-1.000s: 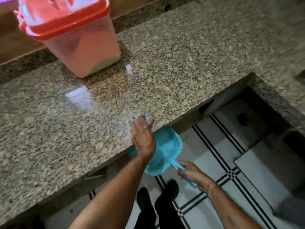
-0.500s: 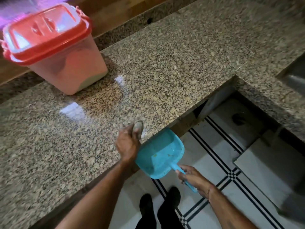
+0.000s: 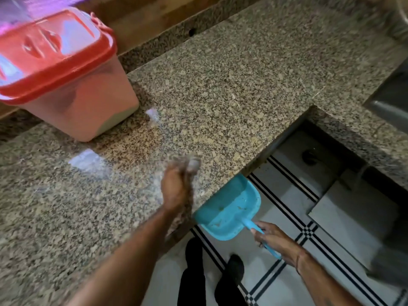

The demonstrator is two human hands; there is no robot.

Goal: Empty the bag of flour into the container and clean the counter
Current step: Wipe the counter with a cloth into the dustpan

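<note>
Counter (image 3: 220, 85) of glossy speckled granite

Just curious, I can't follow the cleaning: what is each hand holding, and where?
The right hand grips the blue dustpan by its handle. The left hand clutches a small pale wad, too blurred to identify.

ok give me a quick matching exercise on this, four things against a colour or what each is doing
1 container lid
2 dustpan
3 left hand
4 right hand

a grips the blue handle
b red
c held just below the edge of the counter
d holds a blurred greyish wad on the counter

Pairs: 1-b, 2-c, 3-d, 4-a
</note>
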